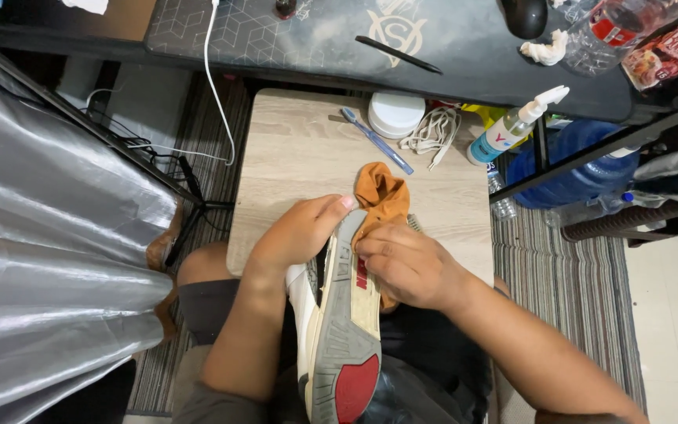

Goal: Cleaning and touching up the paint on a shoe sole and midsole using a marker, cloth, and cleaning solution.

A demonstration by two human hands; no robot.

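A white and grey sneaker [339,330] with a red patch on its grey sole lies sole-up over my lap, toe toward the small table. My left hand [296,232] grips the shoe's toe end from the left side. My right hand [406,263] presses an orange cloth [382,196] against the sole's right edge near the toe, fingers closed on the cloth. The cloth's loose end rests bunched on the light wooden table [292,157].
On the table's far side lie a blue toothbrush [377,141], a round white lid [395,114], white laces [435,133] and a spray bottle [512,129]. A dark desk [315,35] spans the back. Silver fabric [49,259] fills the left; a blue water jug [574,165] sits right.
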